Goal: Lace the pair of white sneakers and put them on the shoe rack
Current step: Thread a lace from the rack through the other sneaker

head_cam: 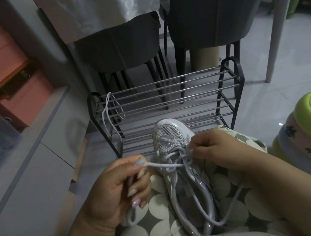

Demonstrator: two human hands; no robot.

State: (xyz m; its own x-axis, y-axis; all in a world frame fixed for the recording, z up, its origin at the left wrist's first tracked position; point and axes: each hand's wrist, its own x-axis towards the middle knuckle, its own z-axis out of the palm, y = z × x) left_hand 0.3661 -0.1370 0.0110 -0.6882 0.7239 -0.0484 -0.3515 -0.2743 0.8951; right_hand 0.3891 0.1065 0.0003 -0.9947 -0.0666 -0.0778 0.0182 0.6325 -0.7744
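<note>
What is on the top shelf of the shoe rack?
Only a loose lace draped over the shoe rack's left end; no shoe there. The lower shelves are partly hidden behind the sneaker.

white mesh sneaker (170, 135): partly laced, toe toward shoe rack (168, 104), on lap. spare lace (108, 112): draped over rack's left end.
</note>
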